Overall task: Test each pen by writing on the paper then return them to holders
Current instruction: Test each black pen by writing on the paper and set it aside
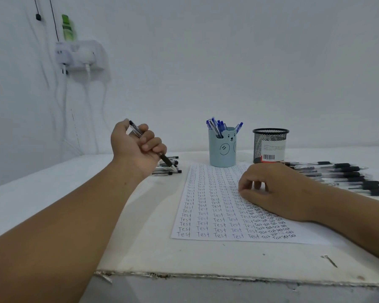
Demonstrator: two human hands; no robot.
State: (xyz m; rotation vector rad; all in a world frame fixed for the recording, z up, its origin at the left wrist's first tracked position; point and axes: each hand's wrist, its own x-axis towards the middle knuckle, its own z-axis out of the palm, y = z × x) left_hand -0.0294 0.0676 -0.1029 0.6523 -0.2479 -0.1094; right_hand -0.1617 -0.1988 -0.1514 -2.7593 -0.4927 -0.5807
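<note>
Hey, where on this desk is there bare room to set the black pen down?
Free: the strip between the paper and the desk's near edge, and the desk left of the paper under the left hand. Crowded: black pens right of the mesh holder, a smaller pile left of the bear holder.

both forearms bare to the elbow, left hand (138, 145) and right hand (278, 189) ungloved.

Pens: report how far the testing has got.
Done: the paper is nearly filled with "Test" rows, and blue pens stand in the bear holder. In hand: the left hand grips a black pen above the table; the right hand rests on the paper. Left: black pens lie loose in a left pile and a right pile; the mesh holder shows no pens.
</note>
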